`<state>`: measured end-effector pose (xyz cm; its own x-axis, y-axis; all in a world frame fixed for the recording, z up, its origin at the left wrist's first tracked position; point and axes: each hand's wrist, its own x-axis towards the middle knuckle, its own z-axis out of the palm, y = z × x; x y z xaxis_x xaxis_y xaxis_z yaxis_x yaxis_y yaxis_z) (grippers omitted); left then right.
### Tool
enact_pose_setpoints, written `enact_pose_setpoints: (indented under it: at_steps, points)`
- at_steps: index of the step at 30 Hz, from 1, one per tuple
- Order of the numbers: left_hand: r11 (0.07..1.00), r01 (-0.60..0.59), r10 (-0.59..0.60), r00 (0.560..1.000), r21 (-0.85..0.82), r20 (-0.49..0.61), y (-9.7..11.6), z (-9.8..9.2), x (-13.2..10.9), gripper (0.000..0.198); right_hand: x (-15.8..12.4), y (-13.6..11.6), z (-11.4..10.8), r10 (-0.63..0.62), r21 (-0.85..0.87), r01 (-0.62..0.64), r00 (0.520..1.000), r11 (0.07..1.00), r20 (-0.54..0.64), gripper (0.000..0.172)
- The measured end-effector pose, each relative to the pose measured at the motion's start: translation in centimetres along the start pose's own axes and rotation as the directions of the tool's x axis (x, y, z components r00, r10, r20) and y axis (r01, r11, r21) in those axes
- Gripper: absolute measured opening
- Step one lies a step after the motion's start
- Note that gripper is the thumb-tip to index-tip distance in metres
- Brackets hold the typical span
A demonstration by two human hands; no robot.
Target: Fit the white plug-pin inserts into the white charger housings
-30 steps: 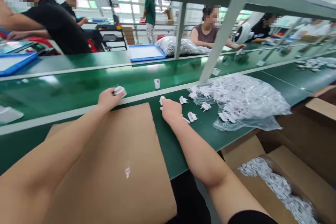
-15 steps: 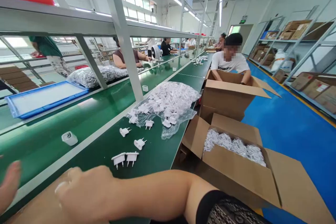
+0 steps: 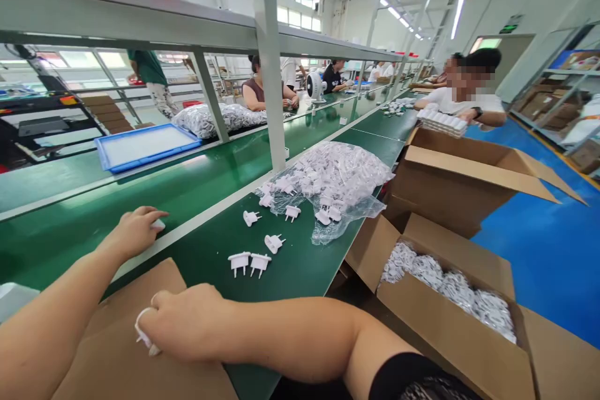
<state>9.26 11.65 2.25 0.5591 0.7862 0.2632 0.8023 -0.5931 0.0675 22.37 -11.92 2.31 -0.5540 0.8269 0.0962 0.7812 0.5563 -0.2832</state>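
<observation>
My left hand [image 3: 137, 232] reaches over the green conveyor belt, its fingers closed round a small white plastic housing [image 3: 159, 224], most of which they cover. Closer to me, my right hand [image 3: 191, 324] pinches a white plug piece [image 3: 144, 331] above a brown cardboard sheet [image 3: 117, 337]. On the green bench, two white two-pin plugs stand side by side, the left plug [image 3: 239, 262] almost touching the right plug [image 3: 259, 263]. Other loose plugs lie beyond them, before a clear plastic bag [image 3: 344, 169] spilling many more.
To the right, an open carton [image 3: 450, 319] holds bagged white parts. Behind it, a co-worker holds a stack of white trays [image 3: 440, 122] over another carton [image 3: 459, 169]. A metal post [image 3: 267, 62] rises beside the belt. A blue tray [image 3: 147, 147] stands across it.
My left hand has come in from the left edge and closed on the housing on the belt. My view has swung left. The co-worker has raised white trays from the carton.
</observation>
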Motion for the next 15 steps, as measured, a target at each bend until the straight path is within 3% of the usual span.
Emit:
enact_pose_setpoints:
  at_steps: [3, 7, 12, 15]
  points:
    - [0.995, 0.098, -0.095, 0.992, -0.033, 0.080, 1.4, -2.2, -2.4, 0.046, 0.0, 0.7, 0.2, -0.016, 0.034, 0.015, 0.999, 0.999, 0.034, 0.026]
    - [0.973, 0.179, -0.181, 0.984, -0.146, -0.003, 3.7, -4.2, -7.2, 0.044, 0.1, 1.5, 0.2, 0.054, 0.112, -0.054, 0.999, 0.992, 0.005, 0.025]
    - [0.900, 0.265, -0.295, 0.955, -0.346, -0.035, 5.3, -4.5, -15.2, 0.041, 0.1, 2.4, -0.9, 0.266, 0.150, -0.249, 0.958, 0.957, -0.105, 0.028]
    - [0.791, 0.368, -0.410, 0.912, -0.489, 0.023, 6.6, -3.9, -19.6, 0.041, 0.0, 2.8, -1.3, 0.283, 0.262, -0.244, 0.951, 0.934, -0.124, 0.040]
